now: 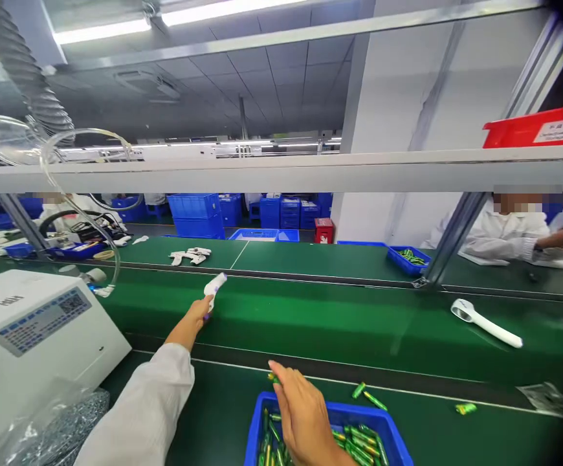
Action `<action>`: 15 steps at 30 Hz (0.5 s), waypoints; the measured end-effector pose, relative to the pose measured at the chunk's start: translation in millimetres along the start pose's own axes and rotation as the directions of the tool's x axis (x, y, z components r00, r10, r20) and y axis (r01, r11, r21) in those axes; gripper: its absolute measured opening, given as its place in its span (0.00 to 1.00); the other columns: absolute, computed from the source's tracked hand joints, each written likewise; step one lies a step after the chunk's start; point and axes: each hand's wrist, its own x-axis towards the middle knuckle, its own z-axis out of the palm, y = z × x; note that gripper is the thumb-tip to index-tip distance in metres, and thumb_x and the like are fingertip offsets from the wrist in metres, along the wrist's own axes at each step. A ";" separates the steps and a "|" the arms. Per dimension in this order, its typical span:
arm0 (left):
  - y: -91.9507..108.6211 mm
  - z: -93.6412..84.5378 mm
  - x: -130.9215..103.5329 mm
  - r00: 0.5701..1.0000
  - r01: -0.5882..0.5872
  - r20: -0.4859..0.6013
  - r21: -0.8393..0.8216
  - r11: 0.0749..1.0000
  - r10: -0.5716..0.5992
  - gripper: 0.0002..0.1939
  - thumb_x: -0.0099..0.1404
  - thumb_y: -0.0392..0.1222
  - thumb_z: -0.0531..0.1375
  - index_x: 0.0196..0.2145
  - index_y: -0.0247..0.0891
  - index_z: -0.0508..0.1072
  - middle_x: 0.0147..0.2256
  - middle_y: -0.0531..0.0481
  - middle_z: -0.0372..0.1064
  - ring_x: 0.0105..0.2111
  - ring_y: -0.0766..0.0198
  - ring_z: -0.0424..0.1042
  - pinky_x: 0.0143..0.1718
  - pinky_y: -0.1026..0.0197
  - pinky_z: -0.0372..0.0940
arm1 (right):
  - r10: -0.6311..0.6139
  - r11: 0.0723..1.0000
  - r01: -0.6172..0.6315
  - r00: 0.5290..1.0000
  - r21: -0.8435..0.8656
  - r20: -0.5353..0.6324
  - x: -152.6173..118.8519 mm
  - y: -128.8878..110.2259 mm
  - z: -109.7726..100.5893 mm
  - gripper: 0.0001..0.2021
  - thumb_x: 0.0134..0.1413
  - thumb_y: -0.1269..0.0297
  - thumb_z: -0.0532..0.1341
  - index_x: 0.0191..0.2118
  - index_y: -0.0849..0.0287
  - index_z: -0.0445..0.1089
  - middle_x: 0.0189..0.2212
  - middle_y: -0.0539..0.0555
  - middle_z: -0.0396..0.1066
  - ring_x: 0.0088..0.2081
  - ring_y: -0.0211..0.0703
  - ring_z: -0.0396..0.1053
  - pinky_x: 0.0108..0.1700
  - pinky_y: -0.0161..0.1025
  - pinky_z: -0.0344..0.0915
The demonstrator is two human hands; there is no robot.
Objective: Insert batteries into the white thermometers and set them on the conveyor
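Observation:
My left hand [195, 317] reaches out over the green conveyor belt, its fingers closed around a white handheld device [215, 283] with purple parts; the device's exact kind is not clear. My right hand [305, 411] is above a blue bin [253, 430] of small green-and-gold batteries [362, 443]. Between its thumb and fingers a green battery [274, 377] shows at the tips, partly hidden by the hand. Two loose batteries [375, 400] lie just behind the bin, and a small green group [466, 408] lies farther right.
Another white device [486, 323] with a round head rests on the belt [334, 314] at the right. A white machine [43, 336] and a clear bag of small metal parts [63, 427] stand at left. Across the belt are a blue battery tray [408, 260] and a co-worker's sleeve [499, 236].

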 end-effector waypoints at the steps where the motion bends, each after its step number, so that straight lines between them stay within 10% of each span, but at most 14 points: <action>1: -3.5 9.4 -10.7 0.999 0.010 0.048 -0.098 0.995 -0.005 0.12 0.63 0.47 0.58 0.30 0.35 0.66 0.28 0.49 0.64 0.26 0.64 0.66 0.27 0.62 0.60 | 0.046 0.999 -0.046 0.999 0.020 -0.017 1.3 -0.3 -2.0 0.19 0.64 0.71 0.50 0.59 0.55 0.60 0.44 0.56 0.76 0.42 0.45 0.75 0.45 0.41 0.72; 9: -33.4 80.7 -156.2 0.910 0.307 0.414 -0.673 0.673 0.000 0.08 0.65 0.44 0.56 0.35 0.35 0.65 0.25 0.55 0.61 0.16 0.75 0.54 0.16 0.69 0.51 | 0.208 0.978 -0.207 0.970 0.020 -0.124 12.3 11.3 -14.3 0.18 0.66 0.70 0.50 0.58 0.55 0.61 0.43 0.56 0.74 0.43 0.44 0.73 0.42 0.41 0.70; 15: -49.1 107.6 -181.2 0.899 0.414 0.390 -0.616 0.670 -0.198 0.12 0.66 0.45 0.59 0.34 0.31 0.67 0.25 0.52 0.64 0.17 0.75 0.59 0.15 0.71 0.53 | 0.170 0.984 -0.159 0.975 0.079 -0.146 20.2 1.9 -32.8 0.18 0.66 0.72 0.46 0.53 0.51 0.66 0.40 0.53 0.72 0.41 0.43 0.70 0.41 0.43 0.66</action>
